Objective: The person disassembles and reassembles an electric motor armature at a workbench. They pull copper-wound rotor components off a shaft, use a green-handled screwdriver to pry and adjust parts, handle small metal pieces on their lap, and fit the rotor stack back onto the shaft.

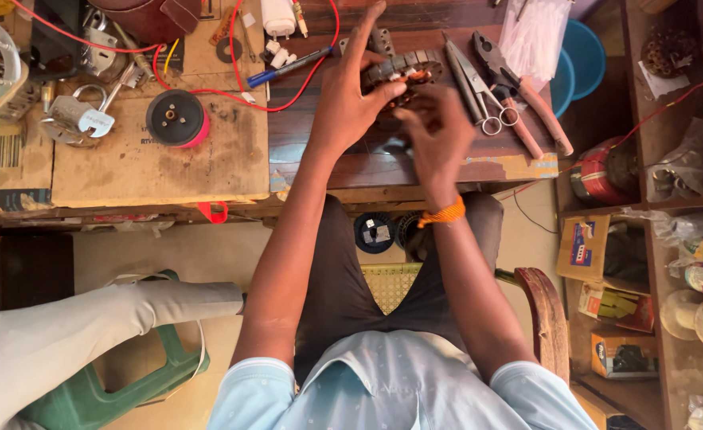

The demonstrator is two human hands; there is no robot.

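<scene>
The motor part is a ring of grey metal plates w/ shiny copper wire wound inside. It sits on the dark wood bench, near the far edge, right btwn the two hands.

The left hand lies on the left side of the ring, thumb on its rim, pointer finger stretched straight out and up. So it holds the ring, but loosely. The right hand is just in front of the ring, fingers curled in and pinched together. It looks a bit blurry, so I can't tell if it holds a thin wire or nothing. An orange thread band goes round the right wrist.

The bench is old, scratched wood. On its left part lies a flat sheet of brown cardboard. The floor below is pale. Wood shelves full of boxes and bags stand on the right.

Count: 1 red wire looping over the bench, 1 blue pen, 1 pair of scissors, 1 pair of pliers w/ red handles, 1 round black and red spool, 1 padlock, 1 blue bowl. Another person's leg in light trousers rests over 1 green stool at lower left.
</scene>
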